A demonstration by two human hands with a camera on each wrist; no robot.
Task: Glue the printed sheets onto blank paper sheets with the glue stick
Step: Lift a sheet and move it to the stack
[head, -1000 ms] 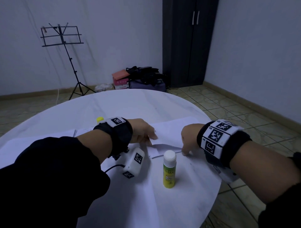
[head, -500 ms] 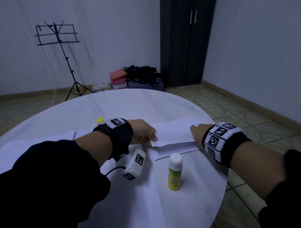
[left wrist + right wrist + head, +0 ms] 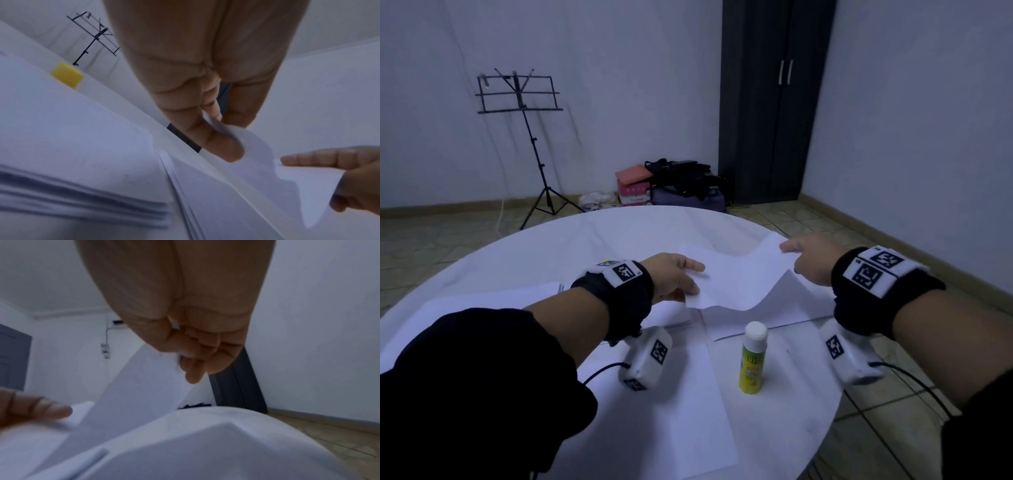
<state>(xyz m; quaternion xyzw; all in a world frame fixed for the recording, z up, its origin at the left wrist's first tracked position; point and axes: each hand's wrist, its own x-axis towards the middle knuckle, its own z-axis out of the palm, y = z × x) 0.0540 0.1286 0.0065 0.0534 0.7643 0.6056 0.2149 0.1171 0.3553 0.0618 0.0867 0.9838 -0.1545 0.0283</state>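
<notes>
A white sheet hangs bowed above the round table, held at both ends. My left hand pinches its near-left corner, thumb under, as the left wrist view shows with the left hand on the sheet. My right hand pinches the far right edge; in the right wrist view the right hand grips the sheet. Whether this sheet carries print cannot be told. The yellow glue stick with a white cap stands upright in front of it, untouched.
More white sheets lie under the lifted one. A single sheet lies near me, and a paper stack sits at the left. A yellow cap rests behind the stack. The table's edge is close on the right.
My right hand moved from the sheet's near edge by the glue stick to its far right edge and rose. The sheet now lifts off the table between both hands.
</notes>
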